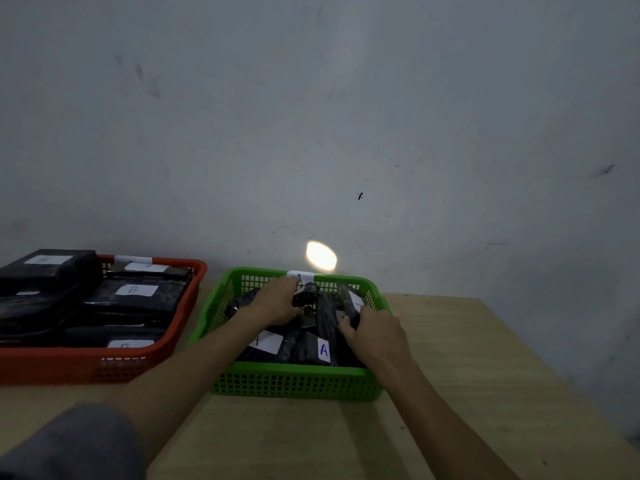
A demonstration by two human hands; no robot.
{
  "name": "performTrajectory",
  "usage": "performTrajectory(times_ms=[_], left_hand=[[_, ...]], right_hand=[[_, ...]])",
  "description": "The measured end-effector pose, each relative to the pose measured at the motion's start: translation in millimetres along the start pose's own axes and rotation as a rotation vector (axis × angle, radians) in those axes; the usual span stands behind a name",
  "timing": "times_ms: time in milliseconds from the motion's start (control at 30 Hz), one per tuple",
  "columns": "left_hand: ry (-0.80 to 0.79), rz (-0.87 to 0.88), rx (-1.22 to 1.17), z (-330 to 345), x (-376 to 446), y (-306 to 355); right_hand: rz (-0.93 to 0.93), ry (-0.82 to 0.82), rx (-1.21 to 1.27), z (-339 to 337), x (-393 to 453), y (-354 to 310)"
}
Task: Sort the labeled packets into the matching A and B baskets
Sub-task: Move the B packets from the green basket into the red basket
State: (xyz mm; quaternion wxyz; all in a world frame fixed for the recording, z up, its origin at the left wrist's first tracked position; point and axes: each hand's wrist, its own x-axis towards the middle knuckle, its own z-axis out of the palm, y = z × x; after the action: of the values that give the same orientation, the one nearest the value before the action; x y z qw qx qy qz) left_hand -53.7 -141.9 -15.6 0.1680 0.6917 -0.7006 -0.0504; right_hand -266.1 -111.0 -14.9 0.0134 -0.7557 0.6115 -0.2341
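A light wooden table (485, 393) stands against a grey, scuffed wall (346, 116). A bright oval light spot (321, 255) falls on the wall just above the table edge.

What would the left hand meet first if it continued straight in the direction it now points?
Probably the far wall of the green basket, near its white label. The left hand points away over the black packets; depth is unclear.
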Motion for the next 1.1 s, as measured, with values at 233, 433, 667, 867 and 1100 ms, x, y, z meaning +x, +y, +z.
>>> performTrajectory(times_ms=[233,433,667,867,1100], left_hand=[[0.005,0.07,0.193,9.3,27.6,0.0],[0.144,0.073,0.141,-3.1,24.1,-4.9],[0.462,0.631,0.314,-20.4,-31.6,-9.6],[0.483,0.835,0.495,-20.6,-42.9,-9.3],[0.611,0.908,0.492,-20.2,-44.9,-4.9]], right_hand=[[0.029,0.094,0.111,6.7,-2.5,4.5],[0.061,0.124,0.112,8.8,-3.9,4.2],[0.063,0.093,0.049,10.1,-3.9,4.7],[0.02,0.07,0.068,9.7,-4.1,5.5],[0.164,0.062,0.735,-9.1,4.2,-7.4]])
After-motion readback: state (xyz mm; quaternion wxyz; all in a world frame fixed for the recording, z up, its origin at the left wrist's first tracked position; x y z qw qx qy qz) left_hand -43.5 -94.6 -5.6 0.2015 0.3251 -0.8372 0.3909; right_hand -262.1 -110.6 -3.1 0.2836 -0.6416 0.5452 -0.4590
